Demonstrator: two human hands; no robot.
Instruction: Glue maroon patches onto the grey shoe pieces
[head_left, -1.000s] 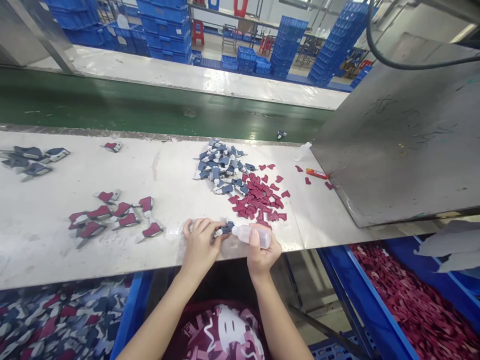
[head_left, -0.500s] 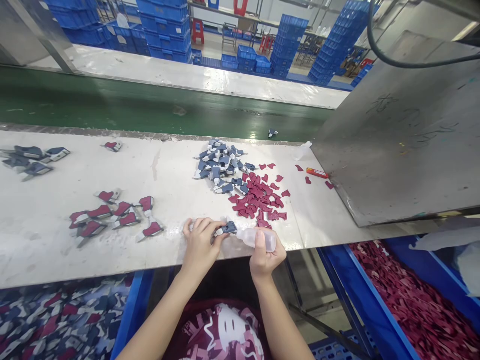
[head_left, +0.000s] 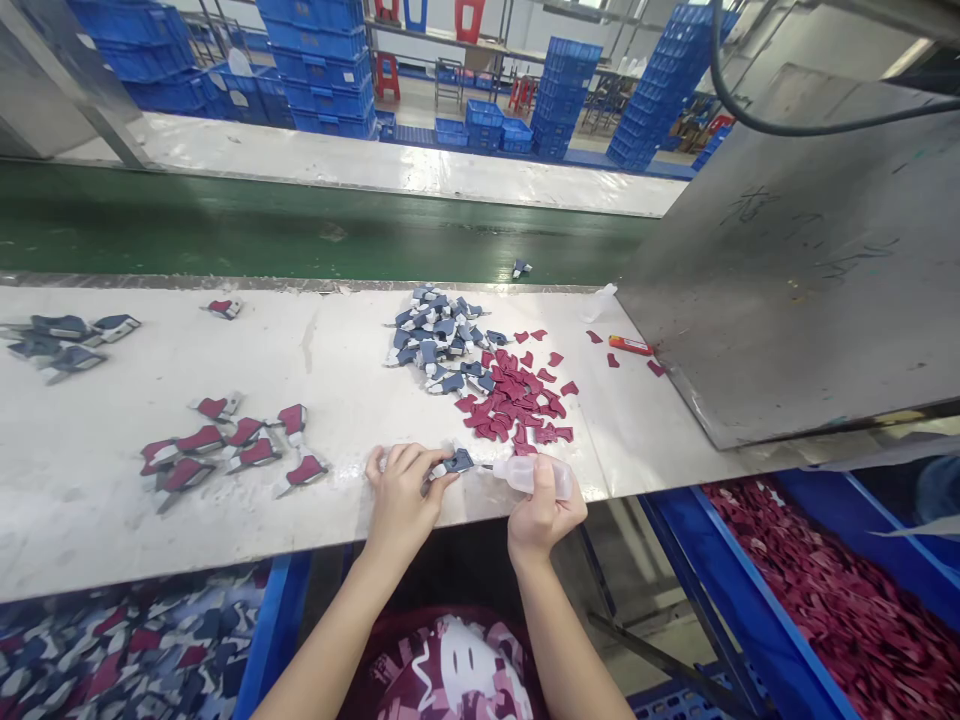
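Note:
My left hand [head_left: 407, 487] is closed on a small navy and white plastic part [head_left: 458, 461] at the front of the white worktop. In my right hand [head_left: 546, 510] lies a translucent squeeze bottle [head_left: 525, 474], its thin dark tip pointing left, a short gap from the part. Just beyond my hands sit a heap of navy and white parts [head_left: 442, 335] and a heap of maroon flat pieces [head_left: 514, 395]. Several parts with maroon faces [head_left: 255, 452] lie to the left of my left hand.
A green conveyor belt [head_left: 262, 240] runs behind the worktop, carrying one part [head_left: 521, 268]. A metal panel [head_left: 795, 270] stands at the right, near an orange-red cutter [head_left: 630, 345]. Blue bins hold mixed parts [head_left: 127, 640] at lower left and maroon pieces [head_left: 840, 600] at lower right.
My right hand has drawn the bottle to the right, so its tip is now clear of the held part. The part on the belt has shifted left.

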